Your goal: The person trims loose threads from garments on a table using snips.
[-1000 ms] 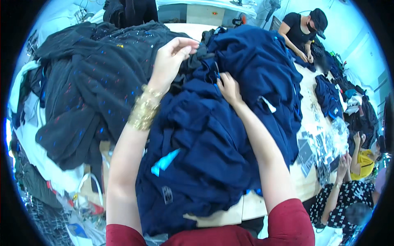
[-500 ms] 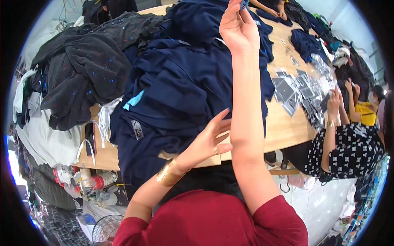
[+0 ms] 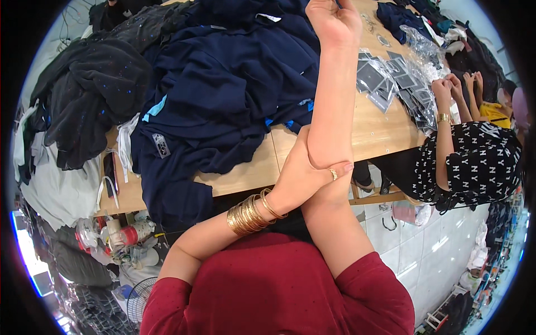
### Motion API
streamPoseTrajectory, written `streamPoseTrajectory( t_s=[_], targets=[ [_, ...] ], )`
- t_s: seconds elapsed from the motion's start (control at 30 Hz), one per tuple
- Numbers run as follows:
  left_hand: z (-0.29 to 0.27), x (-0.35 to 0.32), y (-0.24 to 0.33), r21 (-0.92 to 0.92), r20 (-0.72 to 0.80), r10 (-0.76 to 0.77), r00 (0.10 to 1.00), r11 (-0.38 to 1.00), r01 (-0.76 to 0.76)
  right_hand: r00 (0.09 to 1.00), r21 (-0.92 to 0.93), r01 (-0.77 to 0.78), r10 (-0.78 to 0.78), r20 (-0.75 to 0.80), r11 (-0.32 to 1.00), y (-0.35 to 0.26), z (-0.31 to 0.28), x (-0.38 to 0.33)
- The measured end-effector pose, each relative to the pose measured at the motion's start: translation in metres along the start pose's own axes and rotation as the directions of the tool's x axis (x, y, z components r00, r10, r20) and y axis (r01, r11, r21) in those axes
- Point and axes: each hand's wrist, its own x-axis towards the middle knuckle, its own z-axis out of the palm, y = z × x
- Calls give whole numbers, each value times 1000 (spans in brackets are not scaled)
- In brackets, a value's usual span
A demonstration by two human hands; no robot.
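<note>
While my right arm stretched out over the wooden table (image 3: 368, 131), my left hand (image 3: 304, 178) was wrapped around that forearm near the elbow, fingers closed on bare skin, a ring showing on one finger and a stack of gold bangles (image 3: 251, 213) at the wrist. My right hand (image 3: 334, 21) was curled up at the far end of the reach, right at the top of the view, with a sliver of something dark blue between the fingertips; I could not tell what it was. Just to its left lay the heap of navy garments (image 3: 223, 89), spilling over the near table edge, with a black sparkly pile (image 3: 95, 95) beside it. Small flat packets in clear bags (image 3: 385, 78) lay to the right, near a co-worker's hands (image 3: 455, 86).
</note>
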Motion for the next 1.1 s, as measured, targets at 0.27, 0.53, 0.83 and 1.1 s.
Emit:
streamPoseTrajectory(
  t_s=[0.27,0.53,0.83,1.1],
  targets=[
    [-4,-2,-3,47,-70,47,996,998,-44,1000,52,-16,16,-8,998,5,1,3],
    [-12,-2,3,94,18,51,999,994,-52,1000,92,-8,9,-3,996,7,0,7],
    [-14,-6,2,99,60,9,998,995,-15,999,46,41,-41,-8,998,0,4,1],
    [-13,-10,-2,57,96,47,994,997,-53,997,20,76,-75,-16,997,-1,2,-2]
  ],
)
